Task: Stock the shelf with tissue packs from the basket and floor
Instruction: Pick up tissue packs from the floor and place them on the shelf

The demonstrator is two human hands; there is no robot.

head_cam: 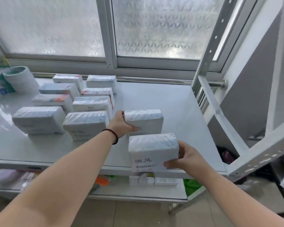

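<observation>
Now, left hand (121, 124): grips a white plastic tissue pack (143, 122) standing on the white shelf (174, 108).
Right hand (185, 157): grips another white tissue pack (152, 150) at the shelf's front edge.

Frosted window (162, 27) behind. Stack of white round lids (21, 79) at far left. Orange item (102, 181) and green item (191, 185) on the tier below.

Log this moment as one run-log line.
left hand: setting pack on shelf | right hand: holding second pack at front edge | two rows already stocked
</observation>
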